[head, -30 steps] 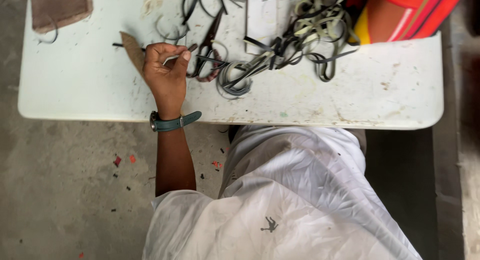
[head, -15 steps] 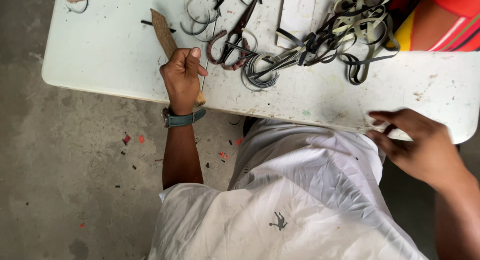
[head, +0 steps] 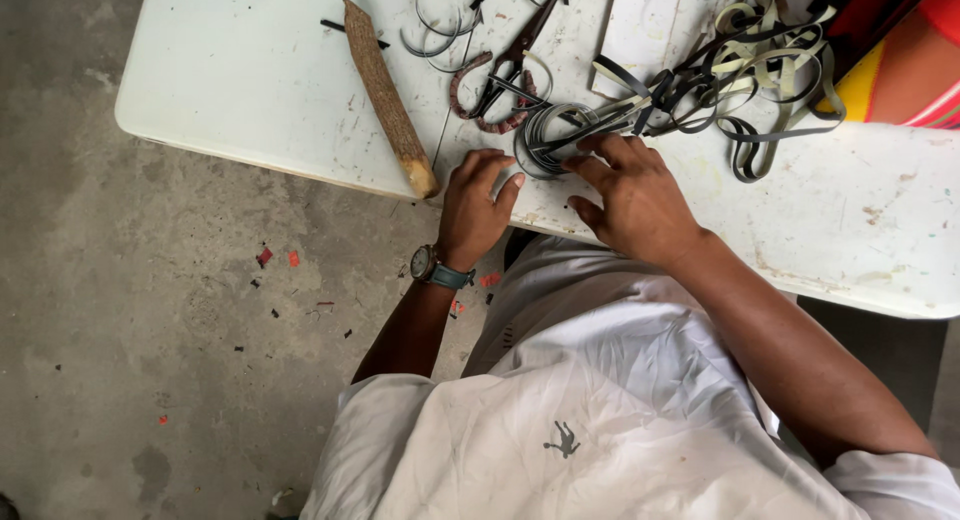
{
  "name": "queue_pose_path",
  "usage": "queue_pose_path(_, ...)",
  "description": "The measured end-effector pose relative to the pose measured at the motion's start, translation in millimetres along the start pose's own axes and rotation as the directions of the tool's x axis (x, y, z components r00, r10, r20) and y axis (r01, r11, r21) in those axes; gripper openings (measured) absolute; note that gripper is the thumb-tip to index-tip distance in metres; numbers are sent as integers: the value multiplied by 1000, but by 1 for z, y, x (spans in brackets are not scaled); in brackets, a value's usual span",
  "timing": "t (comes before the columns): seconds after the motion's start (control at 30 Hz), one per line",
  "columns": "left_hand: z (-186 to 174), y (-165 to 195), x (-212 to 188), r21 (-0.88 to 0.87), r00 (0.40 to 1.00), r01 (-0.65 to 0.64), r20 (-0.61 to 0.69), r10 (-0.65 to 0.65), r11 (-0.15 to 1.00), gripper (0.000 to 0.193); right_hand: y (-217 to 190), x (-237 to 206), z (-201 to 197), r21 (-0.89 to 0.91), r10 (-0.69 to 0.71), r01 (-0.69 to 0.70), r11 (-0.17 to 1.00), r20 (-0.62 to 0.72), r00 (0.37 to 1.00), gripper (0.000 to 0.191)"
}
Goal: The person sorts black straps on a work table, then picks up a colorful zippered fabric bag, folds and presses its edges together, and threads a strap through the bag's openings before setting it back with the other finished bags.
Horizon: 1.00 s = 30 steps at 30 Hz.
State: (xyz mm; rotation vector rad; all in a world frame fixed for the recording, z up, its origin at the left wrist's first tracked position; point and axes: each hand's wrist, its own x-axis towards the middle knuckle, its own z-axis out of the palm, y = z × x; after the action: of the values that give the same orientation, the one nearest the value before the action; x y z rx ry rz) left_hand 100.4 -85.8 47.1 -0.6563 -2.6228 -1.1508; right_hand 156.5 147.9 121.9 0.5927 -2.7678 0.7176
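Both hands sit at the white scuffed worktop [head: 250, 90] edge: left hand [head: 475, 210] curled, seemingly empty, right hand [head: 630, 195] fingers spread, steadying the coiled dark strap bundle [head: 545, 140].

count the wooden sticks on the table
1. The wooden stick lies slanted on the white table, its lower end just beside the left hand. Others could hide under the strap pile.

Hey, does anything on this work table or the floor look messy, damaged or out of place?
Yes. The white table is scuffed and stained. Dark and pale strips lie in a loose tangle by the right hand. The wooden stick lies askew, its end at the table edge by the left hand. Red scraps litter the floor.
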Motion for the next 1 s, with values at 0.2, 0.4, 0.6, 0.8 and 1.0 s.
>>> queue_pose_path(0.2, -25, -24, 15, 500, 976, -25, -176, 130, 865, 43, 3, -5, -1, 52, -10, 11, 999, -22, 1000, 39)
queue_pose_path(0.4, -47, -49, 45, 370, 996, 67, -86, -38, 927, 36, 15, -17, -3, 115, 3, 13, 993, -137, 991, 33)
queue_pose_path(0.6, -53, -79, 139, 579, 988, -77, 152, -14, 812, 56, 19, -37, -7, 187, 105, -64, 980, -220, 970, 28)
queue_pose_path(0.8, -34, -103, 178, 721, 946, -226, 322, -28, 655, 81, 29, -53, -7, 266, 231, -155, 951, -283, 931, 25)
queue_pose_path(1.0, -33, -113, 196, 663, 896, -238, 432, -103, 710, 41, 37, -73, -7, 280, 247, -155, 947, -327, 912, 25)
